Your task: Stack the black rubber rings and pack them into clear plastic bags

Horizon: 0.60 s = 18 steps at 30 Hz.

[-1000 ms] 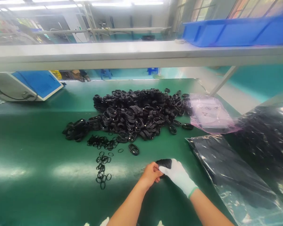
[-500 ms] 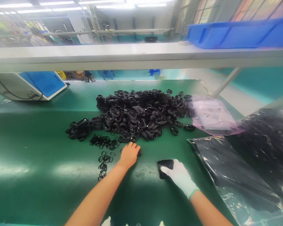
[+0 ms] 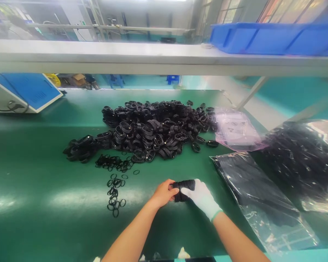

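over the near part of the smooth green tabletop (image 3: 57, 233), right of its middle, a compact row of black coiled cables (image 3: 188, 185) is held; whether its underside is rested on the surface cannot be told. the left end is grasped by the bare left hand (image 3: 164, 193), with the thumb laid across the near side and the other fingers partly hidden. the right end is grasped by the right hand (image 3: 201, 196), which is covered by a white glove with a green cuff; its thumb is pressed against the row, and its other fingers are mostly hidden.

to the left of the hands, thin black rings (image 3: 117, 183) are scattered in a loose column, and beyond them a denser cluster of such rings (image 3: 113, 162) is gathered. farther back, the tabletop is covered by a large heap of black coiled cables (image 3: 153, 131). to the right, a flat clear plastic bag with black contents (image 3: 262, 193) is laid aslant, with a pink-edged translucent plastic bag (image 3: 233, 127) beyond it. overhead, a blue plastic bin (image 3: 270, 38) is supported by a long white shelf (image 3: 98, 54).
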### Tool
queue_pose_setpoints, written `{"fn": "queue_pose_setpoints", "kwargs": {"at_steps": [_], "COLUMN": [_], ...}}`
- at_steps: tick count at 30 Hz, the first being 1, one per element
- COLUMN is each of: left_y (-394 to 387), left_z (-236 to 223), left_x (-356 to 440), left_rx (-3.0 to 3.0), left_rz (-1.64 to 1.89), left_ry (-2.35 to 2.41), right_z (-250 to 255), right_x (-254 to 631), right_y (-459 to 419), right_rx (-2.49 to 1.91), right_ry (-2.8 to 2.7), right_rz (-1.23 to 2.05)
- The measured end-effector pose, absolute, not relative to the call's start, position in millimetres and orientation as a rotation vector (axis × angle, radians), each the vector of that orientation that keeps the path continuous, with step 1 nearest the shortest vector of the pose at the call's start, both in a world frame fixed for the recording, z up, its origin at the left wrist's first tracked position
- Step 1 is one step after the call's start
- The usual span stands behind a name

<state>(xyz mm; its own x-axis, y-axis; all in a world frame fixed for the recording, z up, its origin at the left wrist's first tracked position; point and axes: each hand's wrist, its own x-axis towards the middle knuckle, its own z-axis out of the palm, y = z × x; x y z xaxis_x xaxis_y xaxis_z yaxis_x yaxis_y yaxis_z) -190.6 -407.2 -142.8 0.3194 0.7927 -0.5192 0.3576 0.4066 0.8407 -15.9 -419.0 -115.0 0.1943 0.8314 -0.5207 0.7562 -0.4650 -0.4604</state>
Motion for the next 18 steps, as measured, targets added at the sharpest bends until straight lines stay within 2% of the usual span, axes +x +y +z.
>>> {"fn": "queue_pose_setpoints", "kwargs": {"at_steps": [9,18], "left_y": [-413,-427], "left_z": [-136,-121], "left_x": [-189,-182], "left_rx": [1.242,1.562], "left_rz": [0.376,0.254], "left_ry": [1.338,1.460], "right_z": [-106,-107], "right_x": [-20,-18], "right_y": [-421,-419], "right_rx": [-2.388,-2.396], "right_ry": [-1.577,-1.578], "right_rz": [1.160,1.180]}}
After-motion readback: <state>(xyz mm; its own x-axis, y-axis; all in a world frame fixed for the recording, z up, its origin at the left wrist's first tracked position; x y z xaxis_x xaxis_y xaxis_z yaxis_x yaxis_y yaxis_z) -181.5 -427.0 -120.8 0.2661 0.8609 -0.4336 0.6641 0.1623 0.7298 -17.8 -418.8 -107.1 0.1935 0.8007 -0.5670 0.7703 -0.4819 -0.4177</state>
